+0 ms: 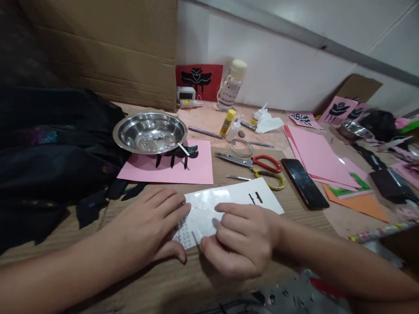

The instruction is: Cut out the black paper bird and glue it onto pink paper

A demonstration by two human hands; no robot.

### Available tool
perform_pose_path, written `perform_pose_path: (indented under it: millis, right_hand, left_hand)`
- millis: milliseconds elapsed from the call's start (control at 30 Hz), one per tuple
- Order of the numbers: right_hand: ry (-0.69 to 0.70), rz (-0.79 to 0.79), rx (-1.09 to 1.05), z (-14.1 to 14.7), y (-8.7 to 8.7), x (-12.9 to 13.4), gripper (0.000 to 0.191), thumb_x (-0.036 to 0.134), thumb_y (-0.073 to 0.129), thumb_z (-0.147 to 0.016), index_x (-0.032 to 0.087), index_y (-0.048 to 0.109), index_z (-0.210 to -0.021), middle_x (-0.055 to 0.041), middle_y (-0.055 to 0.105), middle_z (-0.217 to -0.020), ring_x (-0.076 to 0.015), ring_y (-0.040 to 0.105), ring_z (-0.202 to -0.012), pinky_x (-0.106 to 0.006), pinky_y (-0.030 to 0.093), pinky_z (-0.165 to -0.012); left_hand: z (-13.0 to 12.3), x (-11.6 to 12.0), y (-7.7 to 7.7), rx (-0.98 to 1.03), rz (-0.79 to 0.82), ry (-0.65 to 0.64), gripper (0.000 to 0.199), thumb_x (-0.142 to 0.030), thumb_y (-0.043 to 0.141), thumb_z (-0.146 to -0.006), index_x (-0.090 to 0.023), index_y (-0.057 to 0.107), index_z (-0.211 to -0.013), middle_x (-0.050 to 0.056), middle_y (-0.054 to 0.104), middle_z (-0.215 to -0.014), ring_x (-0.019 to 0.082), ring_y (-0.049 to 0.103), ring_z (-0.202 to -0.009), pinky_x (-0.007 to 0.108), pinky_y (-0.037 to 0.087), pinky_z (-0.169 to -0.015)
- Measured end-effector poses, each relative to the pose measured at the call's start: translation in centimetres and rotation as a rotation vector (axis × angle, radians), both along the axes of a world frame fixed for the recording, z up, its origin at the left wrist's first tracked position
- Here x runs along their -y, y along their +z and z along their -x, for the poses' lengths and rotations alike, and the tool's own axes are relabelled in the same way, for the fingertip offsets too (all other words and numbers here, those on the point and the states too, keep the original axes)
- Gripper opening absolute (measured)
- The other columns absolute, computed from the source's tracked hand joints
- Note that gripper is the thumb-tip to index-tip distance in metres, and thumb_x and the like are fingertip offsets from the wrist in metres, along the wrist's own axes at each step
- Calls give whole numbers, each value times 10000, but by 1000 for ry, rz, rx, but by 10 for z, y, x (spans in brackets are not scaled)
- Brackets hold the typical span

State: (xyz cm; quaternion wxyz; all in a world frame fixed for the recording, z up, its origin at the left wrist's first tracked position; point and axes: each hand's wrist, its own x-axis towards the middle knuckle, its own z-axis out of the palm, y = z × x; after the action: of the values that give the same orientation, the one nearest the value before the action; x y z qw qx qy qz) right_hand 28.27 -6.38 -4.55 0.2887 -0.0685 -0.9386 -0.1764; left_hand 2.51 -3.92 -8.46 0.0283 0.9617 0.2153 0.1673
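A white sheet of small stick-on pearls (203, 213) lies on the wooden table, with rows of pearls at its left end. My left hand (157, 222) rests flat over that end, fingers stretched out and thumb apart. Just above the sheet's lower edge, my right hand (242, 240) has its index finger pointing left and the other fingers curled in against the thumb. A thin slanting shape shows by the thumb tip; I cannot make out what it is. Behind the sheet lies pink card (203, 168) with a black cutout (173, 152) on it, partly under a steel bowl (150, 133).
Red-and-yellow-handled scissors (252, 163) and a black phone (304, 183) lie beyond my right hand. A glue stick (227, 123), small bottles and a flask (231, 85) stand near the wall. Pink sheets (319, 152) are at right, black fabric (49, 165) at left.
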Motion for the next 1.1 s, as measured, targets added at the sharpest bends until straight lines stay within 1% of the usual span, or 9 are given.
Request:
perform_pose_path:
  millis: [100,233,333,433,533,667,867,1000,1100]
  right_hand:
    - [-15,176,-23,0,-16,-5,188,157,604,-945,244,626,-779,54,512,-531,-141,483,-487,-290,492,-497]
    - [-254,728,-223,-8,-27,-7,195,149,454,-1010,233,523,-848,9,630,-668,-137,612,-586,-252,490,-555]
    - [-385,1059,-340,-9,-33,-15,111,197,470,-1039,234,487,-937,33,625,-697,-130,635,-613,-246,497,-611]
    - [-343,1334,-412,-8,-38,-26,47,250,418,-1078,244,425,-1032,81,578,-650,-121,628,-592,-232,479,-611]
    - [-263,1474,-472,-9,-40,-33,54,268,401,-1085,251,390,-1035,108,557,-623,-103,603,-548,-204,450,-580]
    - [-241,1498,-503,-7,-42,-35,77,213,405,-1075,252,379,-1014,125,544,-587,-93,577,-512,-183,442,-567]
    - [-316,1408,-509,-5,-39,-24,61,255,431,-1070,255,405,-1015,97,567,-611,-124,602,-555,-234,467,-611]
    - [-446,1269,-448,-8,-32,-9,50,260,455,-1065,247,457,-1017,58,608,-694,-135,635,-636,-255,478,-654]
    - [-431,1030,-352,-12,-27,0,118,259,487,-1064,232,532,-958,9,669,-768,-135,631,-675,-249,461,-642]
  left_hand:
    - [2,-1,-5,15,11,-16,697,-664,760,-829,-151,673,-1293,169,705,-1144,361,646,-1051,497,494,-935]
    - [1,-4,-7,-55,-2,-35,715,-689,696,-868,-209,636,-1394,145,702,-1160,363,631,-1072,545,459,-1001]
    - [0,-8,-6,-88,-37,-54,718,-723,584,-923,-170,652,-1377,160,705,-1155,385,618,-1083,576,439,-1009]
    - [0,-10,-4,-82,-103,-84,652,-634,432,-1033,-110,658,-1348,192,709,-1160,399,613,-1097,571,424,-994]
    - [1,-9,-7,-53,-188,-120,663,-599,334,-1070,-75,656,-1318,222,720,-1210,420,601,-1156,572,388,-1036]
    - [2,3,-16,-5,-211,-236,648,-570,335,-1087,-58,628,-1354,226,710,-1347,408,601,-1255,550,340,-1120]
    - [-6,26,-8,77,-169,-209,374,-219,370,-1113,-132,731,-1160,108,806,-1179,283,719,-1100,460,394,-1122]
    - [-12,23,1,111,-141,-153,433,-331,357,-1131,-169,749,-1050,57,817,-1021,247,737,-956,426,464,-1021]
    - [-12,18,3,95,-128,-74,471,-425,371,-1118,-148,751,-1098,101,805,-1074,297,727,-1024,464,461,-1007]
